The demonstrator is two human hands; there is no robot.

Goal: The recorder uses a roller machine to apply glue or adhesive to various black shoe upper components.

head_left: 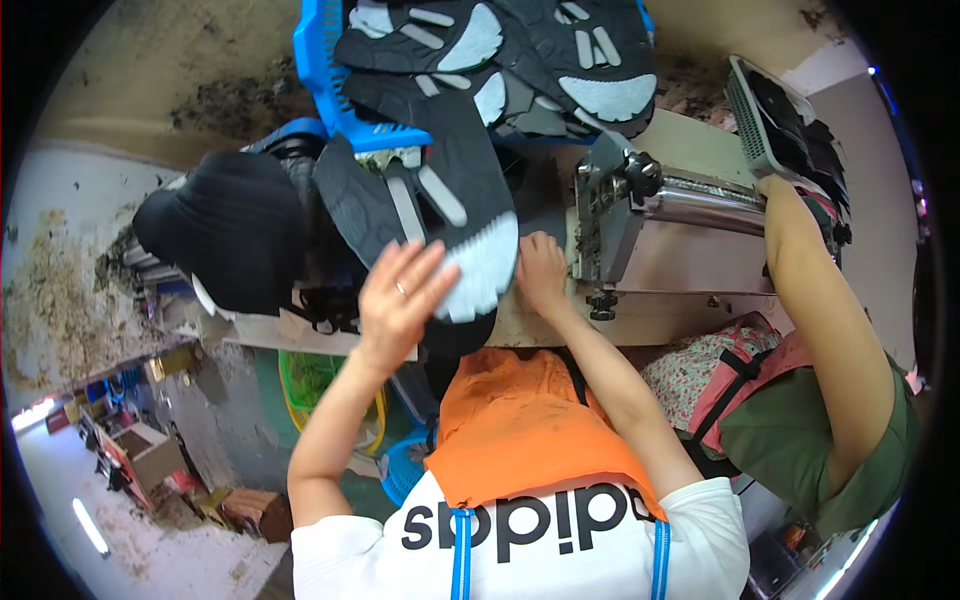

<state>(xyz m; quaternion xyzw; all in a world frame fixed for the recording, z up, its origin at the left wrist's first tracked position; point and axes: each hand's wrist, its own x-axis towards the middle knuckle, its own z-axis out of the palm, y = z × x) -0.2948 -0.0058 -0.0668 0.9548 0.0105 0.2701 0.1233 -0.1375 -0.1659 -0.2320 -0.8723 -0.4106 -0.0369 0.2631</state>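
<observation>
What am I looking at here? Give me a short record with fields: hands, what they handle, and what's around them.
left hand: left hand, fingers spread, resting on a black and grey shoe upper piece; a ring on one finger
right hand: right hand, pressing on the workbench beside that piece, next to a metal machine
grip: neither hand closed around anything
stock: blue basket heaped with similar cut pieces
neighbour: another person's arm reaching to a grey tray of black pieces
clothing: orange apron
</observation>
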